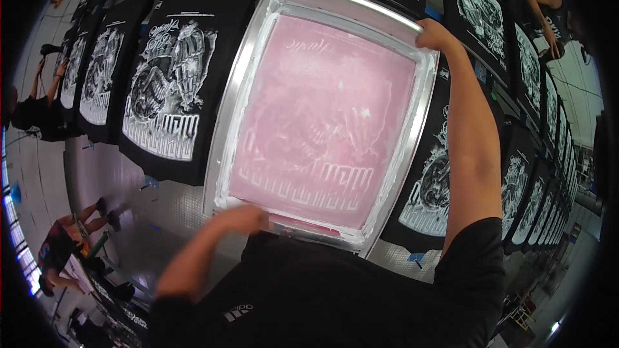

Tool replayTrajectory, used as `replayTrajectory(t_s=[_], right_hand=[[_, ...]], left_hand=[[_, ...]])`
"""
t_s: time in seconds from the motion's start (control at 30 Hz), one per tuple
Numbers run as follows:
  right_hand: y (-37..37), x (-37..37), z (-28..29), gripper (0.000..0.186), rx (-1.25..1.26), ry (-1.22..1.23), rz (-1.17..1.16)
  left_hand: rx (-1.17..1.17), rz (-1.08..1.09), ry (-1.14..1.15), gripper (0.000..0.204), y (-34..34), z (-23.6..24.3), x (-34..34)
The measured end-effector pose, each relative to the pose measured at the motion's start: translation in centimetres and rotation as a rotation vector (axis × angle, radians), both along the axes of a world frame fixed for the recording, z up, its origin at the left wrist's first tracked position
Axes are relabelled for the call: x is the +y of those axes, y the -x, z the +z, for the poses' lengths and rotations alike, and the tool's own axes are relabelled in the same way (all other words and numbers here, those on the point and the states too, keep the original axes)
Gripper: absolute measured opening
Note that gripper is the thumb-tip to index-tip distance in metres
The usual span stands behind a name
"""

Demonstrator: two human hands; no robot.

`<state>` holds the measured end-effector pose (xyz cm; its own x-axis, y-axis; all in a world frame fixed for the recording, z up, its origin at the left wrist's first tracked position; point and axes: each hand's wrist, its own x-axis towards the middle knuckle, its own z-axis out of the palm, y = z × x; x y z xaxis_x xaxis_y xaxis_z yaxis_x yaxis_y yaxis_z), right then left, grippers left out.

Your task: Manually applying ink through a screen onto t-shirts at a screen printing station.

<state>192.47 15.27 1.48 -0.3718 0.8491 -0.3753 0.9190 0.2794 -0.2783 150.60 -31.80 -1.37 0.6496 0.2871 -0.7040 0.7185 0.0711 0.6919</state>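
In the head view a screen-printing screen (322,109) has a silver metal frame, white residue along its inner border and pink mesh showing a faint reversed design. My right hand (437,37) is closed on the frame's far right corner, my arm stretched along its right side. My left hand (248,219), blurred, is at the near left edge of the frame; I cannot tell how its fingers are set. Black shirts with white printed artwork lie on both sides, one to the left (164,84) and one partly behind my right arm (425,180).
Rows of printed black shirts (97,71) curve away on both sides and beyond the screen. Co-workers are at the far left (29,113), lower left (61,251) and upper right (541,9). A grey floor (164,203) shows below the shirts.
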Motion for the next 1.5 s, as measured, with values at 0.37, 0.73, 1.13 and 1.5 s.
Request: replayTrajectory(t_s=[0.37,0.73,1.13,1.5], right_hand=[[8.5,-6.0,0.0,0.055,0.018,-0.199,0.033],[12.6,-47.8,1.7,0.036,0.110,-0.083,-0.022],[12.0,-57.3,4.4,0.033,0.172,-0.213,0.004],[1.3,-51.0,-2.5,0.041,0.927,0.323,-0.558]], left_hand=[[-0.221,0.724,0.181,0.031,-4.1,-8.1,-16.4],[-0.280,0.652,0.174,0.034,-4.7,-6.9,-13.5],[0.204,0.466,-0.042,0.043,-4.9,-3.3,-14.0],[0.295,1.329,-0.894,0.044,15.7,-6.4,-7.3]])
